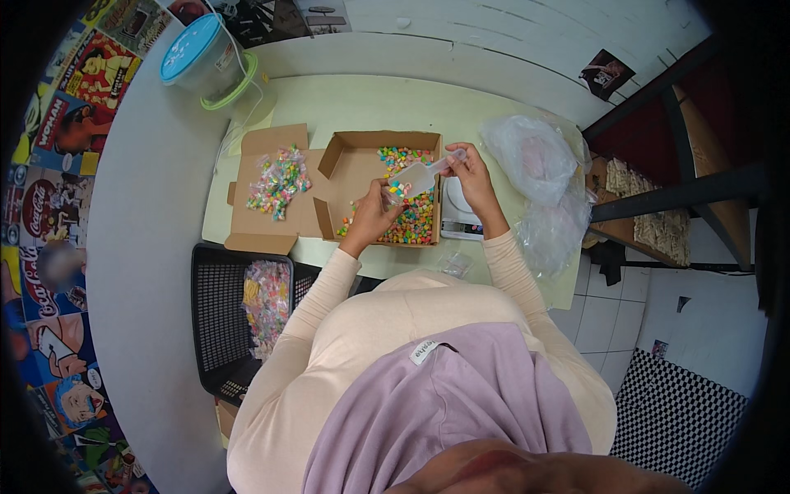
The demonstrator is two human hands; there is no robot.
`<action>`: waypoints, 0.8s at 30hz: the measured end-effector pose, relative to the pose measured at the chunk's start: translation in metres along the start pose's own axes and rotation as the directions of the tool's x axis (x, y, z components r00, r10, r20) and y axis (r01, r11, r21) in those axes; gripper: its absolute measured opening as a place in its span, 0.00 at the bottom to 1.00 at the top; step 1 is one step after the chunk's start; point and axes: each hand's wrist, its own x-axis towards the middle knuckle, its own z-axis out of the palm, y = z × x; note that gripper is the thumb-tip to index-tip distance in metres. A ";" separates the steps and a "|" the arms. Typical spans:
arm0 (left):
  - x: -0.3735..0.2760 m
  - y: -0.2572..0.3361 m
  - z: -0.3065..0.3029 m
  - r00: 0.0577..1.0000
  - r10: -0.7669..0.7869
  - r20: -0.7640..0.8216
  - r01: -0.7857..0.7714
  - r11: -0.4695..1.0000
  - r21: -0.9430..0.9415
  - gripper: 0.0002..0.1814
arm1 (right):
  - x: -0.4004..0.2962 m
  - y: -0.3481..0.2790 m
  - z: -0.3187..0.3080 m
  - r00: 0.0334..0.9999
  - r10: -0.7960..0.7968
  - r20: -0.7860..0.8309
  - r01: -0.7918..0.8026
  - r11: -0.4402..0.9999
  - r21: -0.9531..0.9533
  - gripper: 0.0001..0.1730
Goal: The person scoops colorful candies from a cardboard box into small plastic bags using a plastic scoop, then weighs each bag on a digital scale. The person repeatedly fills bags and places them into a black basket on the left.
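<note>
My right hand (470, 180) grips the handle of a translucent plastic scoop (415, 178), which tilts down to the left. Several small colourful pieces lie near the scoop's mouth, above an open cardboard box (353, 148). In my left hand (371, 217) is a small clear plastic bag (391, 196), its opening against the scoop. Loose multicoloured candy-like pieces (412, 228) cover the right side of the box floor. Just right of the box, partly under my right hand, sits a white digital scale (457, 213).
Filled clear packets (281, 182) lie on the box's open lid (247, 148). A black plastic basket (216, 309) holds more packets at lower left. Large plastic bags (534, 160) stand right of the scale; a small clear bag (455, 264) lies near the table's front edge. Lidded tubs (197, 52) stand at back left.
</note>
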 end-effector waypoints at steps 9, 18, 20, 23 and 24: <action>-0.002 -0.009 0.006 1.000 0.007 0.013 -0.008 0.998 0.055 0.24 | -0.005 -0.002 0.000 1.000 0.016 -0.027 -0.016 1.000 0.017 0.12; -0.002 -0.012 0.008 1.000 0.001 -0.009 -0.001 1.000 0.031 0.29 | -0.006 -0.004 -0.003 0.999 0.033 -0.016 -0.032 0.998 0.060 0.11; 0.000 -0.010 0.007 1.000 -0.011 -0.029 0.011 1.000 0.013 0.30 | -0.006 -0.003 -0.004 0.999 0.032 0.002 -0.032 0.998 0.055 0.11; 0.001 -0.004 0.004 1.000 0.012 -0.023 -0.011 0.999 0.047 0.30 | -0.006 0.003 -0.004 0.999 0.038 0.003 -0.038 0.997 0.061 0.11; 0.001 -0.005 0.004 1.000 0.002 -0.008 -0.002 0.998 0.055 0.31 | -0.006 0.005 -0.003 0.999 0.046 0.006 -0.046 0.997 0.065 0.11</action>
